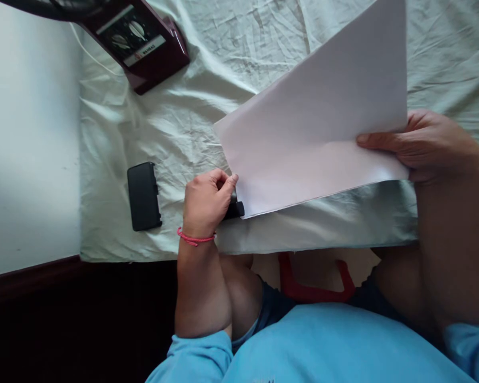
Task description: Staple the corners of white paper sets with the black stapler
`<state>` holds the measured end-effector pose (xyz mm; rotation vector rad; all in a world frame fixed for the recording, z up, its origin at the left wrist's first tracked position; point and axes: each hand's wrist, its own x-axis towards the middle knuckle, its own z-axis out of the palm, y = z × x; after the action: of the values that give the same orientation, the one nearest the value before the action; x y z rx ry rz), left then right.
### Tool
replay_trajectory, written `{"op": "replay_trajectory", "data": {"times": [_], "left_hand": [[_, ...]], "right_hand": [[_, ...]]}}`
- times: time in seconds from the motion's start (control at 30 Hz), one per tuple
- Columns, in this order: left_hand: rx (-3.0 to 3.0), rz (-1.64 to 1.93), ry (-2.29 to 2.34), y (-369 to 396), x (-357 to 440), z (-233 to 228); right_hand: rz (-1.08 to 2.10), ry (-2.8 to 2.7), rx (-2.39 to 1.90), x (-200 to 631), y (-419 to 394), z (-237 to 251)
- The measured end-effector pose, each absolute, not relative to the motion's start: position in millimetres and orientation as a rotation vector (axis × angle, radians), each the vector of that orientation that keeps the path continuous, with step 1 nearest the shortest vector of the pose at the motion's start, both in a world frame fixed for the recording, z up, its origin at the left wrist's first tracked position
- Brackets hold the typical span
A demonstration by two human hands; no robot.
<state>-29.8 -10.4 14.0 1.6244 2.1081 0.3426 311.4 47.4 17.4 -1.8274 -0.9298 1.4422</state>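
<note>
A white sheet of paper [315,117] is held tilted above a bed covered with a pale, creased bedsheet [191,117]. Its long axis runs from the near-left corner, low beside the stapler [233,208], up and away to the far-right corner, which is cut by the top edge of the view. The near-left corner points down toward the stapler; the far end is raised clear of the bedsheet.

The left hand [206,202] is closed in a fist-like grip on top of the small black stapler, fingers curled over it and the thumb pressed against the paper's near-left corner. Only the stapler's front end is seen, just under that corner; whether the paper sits inside its mouth cannot be told. A red thread band [195,238] is worn at the left wrist.

The right hand [419,143] holds the paper's right edge in a narrow pinch: the thumb lies flat on the upper face, the fingers are tucked beneath and hidden.

Left of the stapler, a flat black case [143,196] lies on the bedsheet, apart from the hand. Farther away from the stapler, up and to the left, a dark red box with dials [141,40] stands on the bedsheet. The white floor [27,149] is seen left of the bed. Below the stapler, knees and a blue sleeve [195,356] are in view.
</note>
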Motion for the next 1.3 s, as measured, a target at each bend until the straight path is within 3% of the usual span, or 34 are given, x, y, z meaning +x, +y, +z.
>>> {"op": "replay_trajectory", "data": {"times": [0.3, 0.67, 1.07, 1.3], "left_hand": [[1.706, 0.13, 2.052, -11.3, -20.4, 14.0], [1.62, 0.01, 2.381, -10.4, -11.8, 10.0], [1.685, 0.358, 2.411, -19.3, -7.0, 2.8], [1.549, 0.389, 2.568, -15.1, -44.8, 11.8]], "right_hand": [[1.45, -0.976, -1.795, 318.1, 46.1, 16.8], [1.47, -1.006, -1.765, 317.0, 46.4, 16.4], [1.423, -0.912, -1.808, 305.8, 46.8, 22.2], [1.365, -0.977, -1.816, 310.4, 47.9, 22.7]]}}
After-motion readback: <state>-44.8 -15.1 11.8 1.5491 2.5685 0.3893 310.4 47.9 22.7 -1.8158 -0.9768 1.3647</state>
